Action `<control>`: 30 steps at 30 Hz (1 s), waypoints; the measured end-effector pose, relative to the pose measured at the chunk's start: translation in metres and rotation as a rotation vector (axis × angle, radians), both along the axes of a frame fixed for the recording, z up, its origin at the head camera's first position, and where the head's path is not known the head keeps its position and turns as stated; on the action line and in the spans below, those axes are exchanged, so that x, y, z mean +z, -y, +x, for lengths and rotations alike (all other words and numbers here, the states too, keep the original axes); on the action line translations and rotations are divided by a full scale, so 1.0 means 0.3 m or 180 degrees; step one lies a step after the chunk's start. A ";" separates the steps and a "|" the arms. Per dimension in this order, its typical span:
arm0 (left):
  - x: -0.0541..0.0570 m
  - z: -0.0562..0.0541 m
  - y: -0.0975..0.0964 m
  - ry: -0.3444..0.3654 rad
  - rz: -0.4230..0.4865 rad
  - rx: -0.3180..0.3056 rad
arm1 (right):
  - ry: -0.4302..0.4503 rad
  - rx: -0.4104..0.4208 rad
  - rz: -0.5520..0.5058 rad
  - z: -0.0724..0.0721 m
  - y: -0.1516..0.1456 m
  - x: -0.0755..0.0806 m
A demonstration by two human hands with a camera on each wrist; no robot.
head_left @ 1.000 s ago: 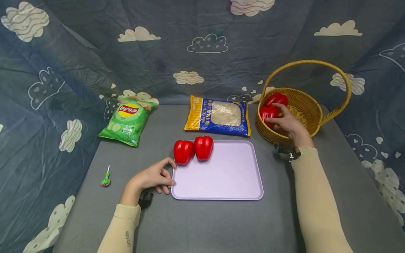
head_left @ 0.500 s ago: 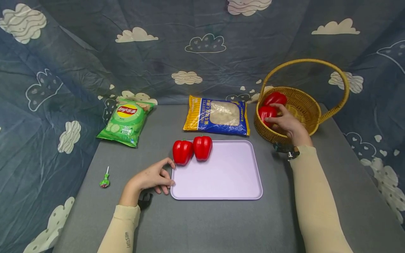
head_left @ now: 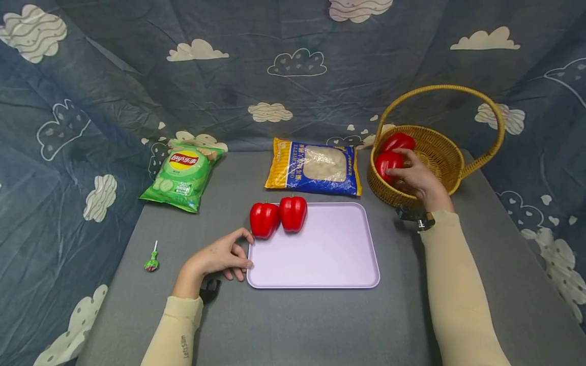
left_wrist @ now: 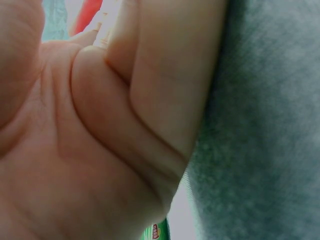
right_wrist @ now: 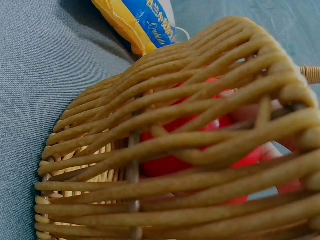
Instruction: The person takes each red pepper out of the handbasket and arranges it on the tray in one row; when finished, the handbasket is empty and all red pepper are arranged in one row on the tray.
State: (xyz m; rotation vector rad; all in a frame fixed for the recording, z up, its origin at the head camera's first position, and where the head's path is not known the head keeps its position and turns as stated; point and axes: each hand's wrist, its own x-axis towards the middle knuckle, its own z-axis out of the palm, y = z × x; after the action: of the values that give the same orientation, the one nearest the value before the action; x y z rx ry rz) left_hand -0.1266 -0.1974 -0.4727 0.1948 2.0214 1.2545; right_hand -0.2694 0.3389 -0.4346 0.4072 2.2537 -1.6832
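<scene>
Inside the wicker basket (head_left: 439,152) my right hand (head_left: 421,180) grips the nearer red bell pepper (head_left: 387,163), thumb on its near side. A second bell pepper (head_left: 399,142) lies just behind it in the basket. The right wrist view shows red pepper (right_wrist: 170,150) and parts of fingers through the weave. My left hand (head_left: 222,256) holds the left rim of a pale purple tray (head_left: 316,259) with thumb and index finger; the other fingers curl beside it. Two more bell peppers, one left (head_left: 264,220) and one right (head_left: 293,213), stand at the tray's far left corner.
A blue and yellow pasta bag (head_left: 316,166) lies behind the tray. A green chip bag (head_left: 183,175) is at the back left, and a green-wrapped lollipop (head_left: 151,260) lies left of my left hand. The basket's tall handle (head_left: 444,88) arches over it.
The pepper in my right hand has shifted slightly right within the basket as the fingers close round it. My left hand and the tray stay in place; the head view shifted a little early on.
</scene>
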 end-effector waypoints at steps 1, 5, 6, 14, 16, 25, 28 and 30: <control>0.000 -0.001 -0.001 0.0011 -0.0007 0.0004 | -0.0001 -0.0012 -0.0018 0.002 -0.001 0.003; 0.003 -0.004 -0.003 0.0036 -0.0040 0.0019 | -0.0058 -0.0052 0.0007 0.011 -0.007 0.018; 0.004 -0.005 -0.004 0.0045 -0.0043 0.0023 | -0.0093 -0.0048 0.0032 0.013 -0.008 0.023; 0.010 -0.006 -0.005 0.0056 -0.0068 0.0040 | -0.0290 -0.0038 0.0071 0.037 -0.002 0.065; 0.010 -0.005 -0.004 0.0056 -0.0070 0.0037 | -0.0332 -0.0032 0.0127 0.047 0.004 0.079; 0.002 -0.005 -0.002 0.0085 -0.0044 0.0033 | -0.0587 -0.0024 0.0397 0.123 0.063 0.156; 0.000 -0.006 0.000 0.0086 -0.0039 0.0036 | -0.0708 0.0013 0.0419 0.158 0.093 0.177; 0.000 -0.005 0.000 0.0082 -0.0037 0.0038 | -0.0788 0.0066 0.0405 0.181 0.113 0.187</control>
State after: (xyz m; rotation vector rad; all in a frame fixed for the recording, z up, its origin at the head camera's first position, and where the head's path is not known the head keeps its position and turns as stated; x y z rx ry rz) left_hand -0.1282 -0.1975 -0.4727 0.1606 2.0102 1.2463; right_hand -0.2150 0.3049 -0.3786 0.2118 2.5412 -1.6650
